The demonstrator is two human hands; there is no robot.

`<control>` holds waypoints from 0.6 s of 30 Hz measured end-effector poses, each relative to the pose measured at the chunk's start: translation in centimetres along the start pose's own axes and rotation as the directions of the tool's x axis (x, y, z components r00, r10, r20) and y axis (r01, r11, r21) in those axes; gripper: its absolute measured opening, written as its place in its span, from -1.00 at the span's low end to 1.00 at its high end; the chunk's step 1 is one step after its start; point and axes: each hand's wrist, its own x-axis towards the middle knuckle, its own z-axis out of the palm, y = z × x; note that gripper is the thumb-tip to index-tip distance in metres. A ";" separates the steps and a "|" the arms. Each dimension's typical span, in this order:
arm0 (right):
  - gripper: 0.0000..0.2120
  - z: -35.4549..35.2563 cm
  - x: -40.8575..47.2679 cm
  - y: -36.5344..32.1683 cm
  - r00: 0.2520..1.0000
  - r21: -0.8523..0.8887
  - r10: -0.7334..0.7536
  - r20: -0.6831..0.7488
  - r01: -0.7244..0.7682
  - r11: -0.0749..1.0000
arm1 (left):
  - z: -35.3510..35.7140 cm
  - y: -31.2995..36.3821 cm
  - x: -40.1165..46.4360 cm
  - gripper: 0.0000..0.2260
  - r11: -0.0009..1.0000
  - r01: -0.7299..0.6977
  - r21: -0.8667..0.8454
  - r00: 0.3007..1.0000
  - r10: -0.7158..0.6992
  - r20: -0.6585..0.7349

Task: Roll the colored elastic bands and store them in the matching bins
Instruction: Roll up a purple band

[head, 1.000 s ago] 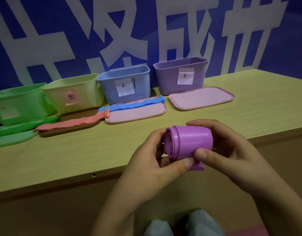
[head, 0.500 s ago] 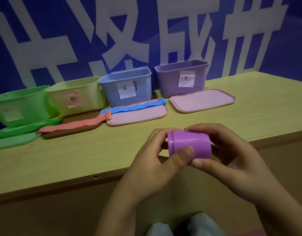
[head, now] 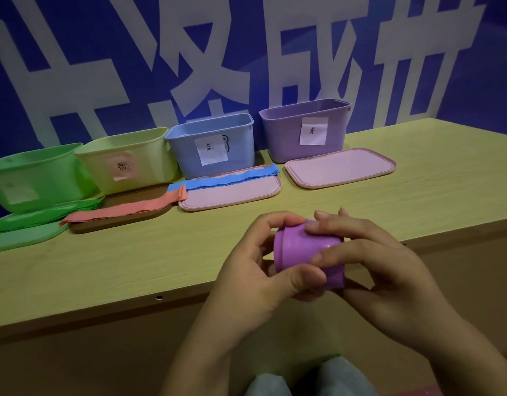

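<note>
A rolled purple elastic band [head: 301, 251] is held over the table's front edge between both hands. My left hand [head: 255, 270] grips its left end with the thumb underneath. My right hand [head: 381, 264] wraps its right side, fingers on top. The purple bin [head: 286, 132] stands at the back right. To its left stand the blue bin [head: 241, 144], the yellow-green bin [head: 152, 155] and the green bin [head: 35, 178]. A blue band [head: 226, 178], an orange band [head: 126, 208] and a green band [head: 43, 215] lie flat in front of their bins.
Two pink lids [head: 341, 167] [head: 232, 195] lie flat before the purple and blue bins. A brown lid [head: 118, 221] sits under the orange band and a green lid [head: 21, 238] at far left. The wooden table [head: 132, 267] ends just under my hands.
The loose tail of the purple band is now wound in. Both hands have shifted their fingers around the roll, which stays over the table's front edge.
</note>
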 end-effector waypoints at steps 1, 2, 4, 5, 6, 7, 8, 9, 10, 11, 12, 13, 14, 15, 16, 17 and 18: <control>-0.53 0.1 -0.1 0.1 1.000 0.018 0.016 0.014 -0.016 1.000 | 0.2 -0.2 0.0 -0.49 1.000 -0.006 -0.002 0.999 0.006 -0.047; -0.46 0.2 -0.2 0.2 0.999 0.046 0.038 0.035 -0.039 0.998 | 0.4 -0.4 -0.1 -0.52 1.000 -0.015 -0.001 0.996 0.015 -0.093; -0.37 0.4 -0.7 0.2 0.992 0.153 0.098 0.082 -0.110 0.982 | 0.8 -0.7 -0.2 -0.52 0.999 -0.050 0.020 0.984 0.053 -0.171; -0.35 0.5 -0.9 0.2 0.985 0.246 0.145 0.089 -0.163 0.956 | 1.1 -0.8 -0.4 -0.51 0.995 -0.074 0.063 0.976 0.086 -0.202; -0.36 0.5 -1.0 0.1 0.975 0.360 0.212 0.073 -0.224 0.906 | 1.3 -0.9 -0.5 -0.51 0.987 -0.099 0.127 0.967 0.125 -0.221; -0.39 0.6 -1.1 -0.1 0.952 0.475 0.303 0.042 -0.285 0.832 | 1.5 -0.9 -0.6 -0.50 0.972 -0.120 0.202 0.960 0.166 -0.227; -0.43 0.8 -1.1 -0.3 0.917 0.540 0.400 -0.002 -0.335 0.772 | 1.5 -1.0 -0.6 -0.49 0.953 -0.142 0.268 0.953 0.205 -0.223; -0.45 0.9 -0.9 -0.4 0.877 0.537 0.479 -0.041 -0.385 0.751 | 1.5 -1.2 -0.6 -0.48 0.927 -0.175 0.332 0.946 0.252 -0.205; -0.42 1.1 -0.6 -0.6 0.845 0.487 0.532 -0.060 -0.440 0.754 | 1.5 -1.3 -0.6 -0.48 0.889 -0.224 0.399 0.934 0.313 -0.174; -0.36 1.4 -0.2 -0.8 0.825 0.418 0.561 -0.068 -0.487 0.767 | 1.6 -1.6 -0.5 -0.48 0.841 -0.284 0.460 0.915 0.381 -0.132; -0.33 1.6 0.1 -0.9 0.817 0.358 0.572 -0.074 -0.513 0.780 | 1.6 -1.8 -0.5 -0.50 0.798 -0.336 0.500 0.896 0.435 -0.092; -0.35 1.8 0.3 -1.0 0.817 0.329 0.571 -0.085 -0.518 0.790 | 1.6 -2.0 -0.5 -0.51 0.772 -0.372 0.515 0.881 0.469 -0.067; -0.44 2.0 0.4 -1.1 0.818 0.333 0.566 -0.102 -0.508 0.794 | 1.5 -2.2 -0.4 -0.51 0.759 -0.397 0.516 0.869 0.492 -0.055; -0.53 2.2 0.6 -1.2 0.814 0.353 0.567 -0.125 -0.497 0.792 | 1.4 -2.3 -0.4 -0.50 0.753 -0.418 0.509 0.858 0.510 -0.050; -0.60 2.4 0.6 -1.2 0.809 0.372 0.567 -0.155 -0.484 0.792 | 1.2 -2.4 -0.3 -0.52 0.751 -0.432 0.500 0.853 0.520 -0.045; -0.63 2.5 0.6 -1.2 0.805 0.388 0.566 -0.178 -0.472 0.792 | 1.1 -2.4 -0.2 -0.56 0.749 -0.441 0.495 0.851 0.524 -0.034; -0.65 2.7 0.4 -1.2 0.804 0.391 0.561 -0.196 -0.461 0.797 | 1.0 -2.4 -0.2 -0.59 0.743 -0.449 0.497 0.848 0.530 -0.027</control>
